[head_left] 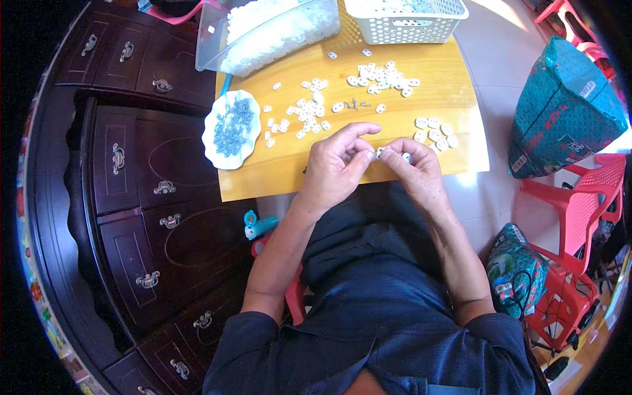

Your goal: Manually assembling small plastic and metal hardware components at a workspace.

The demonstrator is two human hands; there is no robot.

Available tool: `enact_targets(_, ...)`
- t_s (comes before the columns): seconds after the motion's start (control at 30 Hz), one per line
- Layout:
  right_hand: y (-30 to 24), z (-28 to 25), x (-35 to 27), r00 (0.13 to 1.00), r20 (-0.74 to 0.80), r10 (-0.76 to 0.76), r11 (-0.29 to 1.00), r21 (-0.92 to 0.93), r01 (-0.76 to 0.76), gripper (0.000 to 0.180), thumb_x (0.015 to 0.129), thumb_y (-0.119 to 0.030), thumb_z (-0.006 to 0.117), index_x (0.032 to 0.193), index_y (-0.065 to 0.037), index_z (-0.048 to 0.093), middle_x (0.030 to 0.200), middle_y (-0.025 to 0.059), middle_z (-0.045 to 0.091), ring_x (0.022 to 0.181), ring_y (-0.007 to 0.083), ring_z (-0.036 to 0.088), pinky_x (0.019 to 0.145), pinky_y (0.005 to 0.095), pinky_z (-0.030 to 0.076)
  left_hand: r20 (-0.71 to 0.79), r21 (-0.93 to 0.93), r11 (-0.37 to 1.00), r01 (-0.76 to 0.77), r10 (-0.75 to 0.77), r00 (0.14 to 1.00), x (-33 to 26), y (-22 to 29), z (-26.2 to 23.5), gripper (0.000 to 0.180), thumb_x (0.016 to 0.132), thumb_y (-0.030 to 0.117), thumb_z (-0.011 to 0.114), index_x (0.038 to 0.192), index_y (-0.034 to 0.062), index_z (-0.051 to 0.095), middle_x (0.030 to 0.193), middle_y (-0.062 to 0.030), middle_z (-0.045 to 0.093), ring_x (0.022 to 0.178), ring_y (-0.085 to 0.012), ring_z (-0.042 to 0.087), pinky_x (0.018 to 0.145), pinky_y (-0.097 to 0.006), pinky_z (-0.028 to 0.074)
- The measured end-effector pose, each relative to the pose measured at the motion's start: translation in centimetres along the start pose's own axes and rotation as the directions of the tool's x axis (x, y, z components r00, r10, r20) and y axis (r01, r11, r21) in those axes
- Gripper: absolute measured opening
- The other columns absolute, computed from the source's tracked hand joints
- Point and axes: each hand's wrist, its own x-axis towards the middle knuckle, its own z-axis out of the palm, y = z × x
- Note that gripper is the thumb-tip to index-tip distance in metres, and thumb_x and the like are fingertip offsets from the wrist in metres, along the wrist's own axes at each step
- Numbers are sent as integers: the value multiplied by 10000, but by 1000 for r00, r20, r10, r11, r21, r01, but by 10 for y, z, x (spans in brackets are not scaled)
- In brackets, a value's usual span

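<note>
Above the table's near edge, my left hand (336,164) and my right hand (419,172) meet at the fingertips. Both pinch a small white plastic piece (379,153), mostly hidden by the fingers. Another white piece (406,158) shows in the curl of my right fingers. Beyond my left hand lies a loose cluster of white two-holed pieces (308,112). Several dark screws (356,105) lie in the middle. More white pieces (382,79) spread farther back, and a separate group (434,131) sits right of my right hand.
A scalloped white plate (210,139) of grey screws (234,128) stands at the yellow table's (257,181) left edge. At the back are a clear bin (210,49) of white parts and a perforated basket (421,31). Dark drawers (184,158) flank the left; teal bags (559,112) and red chairs (582,220) the right.
</note>
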Motion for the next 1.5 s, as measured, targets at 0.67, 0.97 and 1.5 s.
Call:
enact_targets(0.67,0,5,-3,1000,-13,5,999,32,-4,120,961,-133,686,925,-19,691,842,-40,654,792,39,558,723,223,469,72,242,968,-67,51,996,3,14,-7,345,878,-48,658,1212,37,671,803,-16,681,689,-56,599,647,-231,503)
enact_targets(0.97,5,-8,4,981,57,185,806,562,-185,124,1008,-212,627,1004,-87,628,845,-10,644,680,61,556,584,232,472,-67,61,998,23,-19,998,1,4,0,434,859,-47,712,1277,3,606,826,5,661,663,-24,568,601,-197,476)
enact_targets(1.5,3,-1,5,973,161,163,530,818,-224,235,1060,-235,493,1069,-32,612,1330,233,610,1165,300,612,1039,447,492,-64,432,874,-221,275,959,1,-6,44,262,801,17,766,1057,27,713,899,-86,682,659,-165,673,589,-302,535)
